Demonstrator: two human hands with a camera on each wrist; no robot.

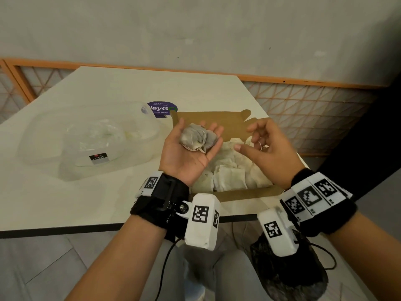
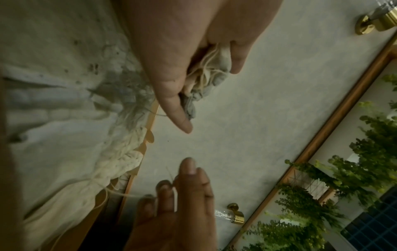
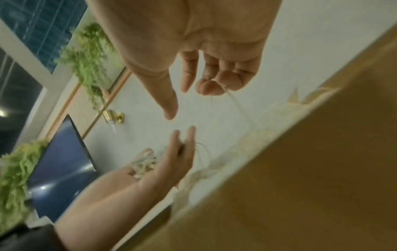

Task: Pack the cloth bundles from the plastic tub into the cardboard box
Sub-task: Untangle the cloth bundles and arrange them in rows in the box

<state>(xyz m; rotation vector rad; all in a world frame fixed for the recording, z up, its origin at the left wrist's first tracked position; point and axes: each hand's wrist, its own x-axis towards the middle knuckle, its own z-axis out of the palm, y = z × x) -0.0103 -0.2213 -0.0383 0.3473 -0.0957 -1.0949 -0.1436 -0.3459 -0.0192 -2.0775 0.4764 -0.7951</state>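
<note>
At the centre of the head view, the left hand (image 1: 191, 148) lies palm up, fingers loosely spread, with a grey cloth bundle (image 1: 198, 137) resting in the palm above the cardboard box (image 1: 238, 193). Just right of it, the right hand (image 1: 265, 146) hovers with fingers lightly curled, a thin string (image 3: 236, 103) caught at its fingertips. Pale bundles (image 1: 230, 170) fill the box. At middle left, the clear plastic tub (image 1: 91, 137) sits on the white counter (image 1: 65, 203). Behind stands a grey wall (image 1: 195, 29) with an orange lattice rail (image 1: 303, 101).
</note>
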